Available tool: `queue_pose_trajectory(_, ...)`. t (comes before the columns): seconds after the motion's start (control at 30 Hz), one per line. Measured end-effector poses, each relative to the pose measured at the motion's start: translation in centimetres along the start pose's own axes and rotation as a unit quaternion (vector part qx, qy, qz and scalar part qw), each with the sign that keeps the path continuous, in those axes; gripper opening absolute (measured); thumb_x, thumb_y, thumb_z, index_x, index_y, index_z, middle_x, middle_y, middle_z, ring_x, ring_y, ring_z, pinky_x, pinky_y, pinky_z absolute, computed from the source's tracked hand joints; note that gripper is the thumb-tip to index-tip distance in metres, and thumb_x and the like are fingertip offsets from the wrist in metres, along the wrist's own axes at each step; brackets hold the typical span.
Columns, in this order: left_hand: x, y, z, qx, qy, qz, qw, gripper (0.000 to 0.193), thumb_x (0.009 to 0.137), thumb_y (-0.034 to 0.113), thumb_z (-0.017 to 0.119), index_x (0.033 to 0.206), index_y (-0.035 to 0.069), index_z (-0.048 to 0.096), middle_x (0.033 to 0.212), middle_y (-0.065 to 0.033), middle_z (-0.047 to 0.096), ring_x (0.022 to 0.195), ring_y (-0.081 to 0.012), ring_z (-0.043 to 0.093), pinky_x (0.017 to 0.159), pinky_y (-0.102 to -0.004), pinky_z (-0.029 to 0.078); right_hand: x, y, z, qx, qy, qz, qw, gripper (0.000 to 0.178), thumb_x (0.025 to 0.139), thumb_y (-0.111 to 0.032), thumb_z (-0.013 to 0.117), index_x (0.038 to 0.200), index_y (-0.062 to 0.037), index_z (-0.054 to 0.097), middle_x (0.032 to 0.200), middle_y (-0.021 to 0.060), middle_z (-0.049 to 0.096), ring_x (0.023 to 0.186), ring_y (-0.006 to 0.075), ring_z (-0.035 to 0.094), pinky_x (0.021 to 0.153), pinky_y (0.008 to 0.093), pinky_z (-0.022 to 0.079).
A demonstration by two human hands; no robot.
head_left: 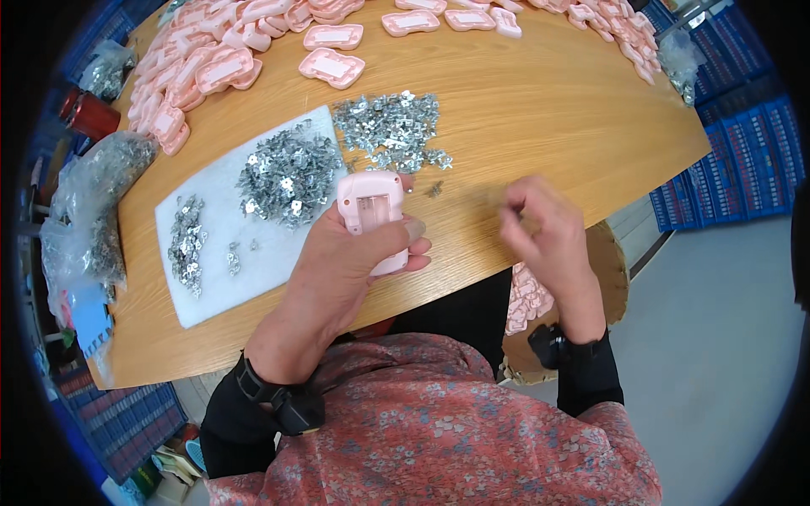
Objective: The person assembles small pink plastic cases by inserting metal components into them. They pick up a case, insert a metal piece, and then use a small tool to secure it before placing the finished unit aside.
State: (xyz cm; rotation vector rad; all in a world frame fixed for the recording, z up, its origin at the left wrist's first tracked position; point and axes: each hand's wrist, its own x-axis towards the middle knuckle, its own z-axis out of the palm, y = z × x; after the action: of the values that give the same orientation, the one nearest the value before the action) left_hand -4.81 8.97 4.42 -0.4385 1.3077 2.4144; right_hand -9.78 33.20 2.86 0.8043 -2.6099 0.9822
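Observation:
My left hand (342,253) is wrapped round a pink plastic casing (369,181), its thumb lying across the lower part. The casing is tilted upward, showing a rectangular recess in its face and small holes near the corners. To the right and apart from it, my right hand (548,223) hovers over the table's near edge. Its fingers are curled toward the thumb in a pinch and blurred at the tips, so whatever they hold cannot be made out. Just beyond the casing lie small metal pieces (388,126) in a loose heap on the wood.
A white foam sheet (202,295) carries more metal pieces (291,173) in piles. Many pink casings (228,72) line the wooden table's (540,101) far side. Plastic bags of metal parts (101,202) stand at left. Below right, a carton (612,261) holds pink parts; blue crates (734,160) stand beyond.

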Motion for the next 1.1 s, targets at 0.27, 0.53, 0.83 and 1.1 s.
queue_pose_trajectory(0.27,-0.7,-0.3,-0.4,0.015,0.013,-0.024,1.000,0.048,0.084,0.005,0.073,0.128,0.003,0.051,0.100,-0.0084,0.064,0.083,-0.0174,0.068,0.074,-0.0322,0.060,1.0,3.7,1.6,-0.103,0.059,-0.012,0.993,0.012,0.081,-0.003,0.070,0.092,-0.0028,0.063,0.085,0.0109,0.062,0.082,0.0263,0.062,0.072,0.0335,0.049)
queue_pose_trajectory(0.53,-0.8,-0.8,-1.0,0.024,-0.033,-0.035,0.999,0.047,0.081,0.005,0.077,0.122,0.001,0.053,0.102,-0.0093,0.064,0.083,-0.0188,0.069,0.073,-0.0319,0.060,0.1,-3.0,2.8,0.508,-0.185,0.209,0.815,0.016,0.092,-0.003,0.066,0.106,-0.0025,0.060,0.096,0.0013,0.065,0.089,0.0081,0.061,0.081,0.0238,0.049)
queue_pose_trajectory(0.83,-1.4,-0.8,-1.9,0.094,-0.043,0.001,0.995,0.046,0.078,0.005,0.080,0.117,0.000,0.056,0.097,-0.0066,0.064,0.081,-0.0145,0.066,0.071,-0.0282,0.056,0.8,-3.3,2.7,0.547,-0.259,0.248,0.757,0.015,0.091,-0.005,0.069,0.104,-0.0039,0.062,0.089,-0.0035,0.063,0.081,0.0018,0.059,0.073,0.0180,0.046)
queue_pose_trajectory(1.1,-2.0,-1.0,-1.9,0.060,-0.045,-0.071,0.995,0.037,0.099,0.032,0.059,0.121,0.002,0.053,0.092,-0.0090,0.065,0.079,-0.0194,0.068,0.073,-0.0347,0.059,0.7,-5.0,2.8,0.523,-0.142,0.215,0.812,0.018,0.087,-0.001,0.068,0.102,-0.0025,0.059,0.090,-0.0023,0.064,0.081,0.0063,0.060,0.077,0.0211,0.047)
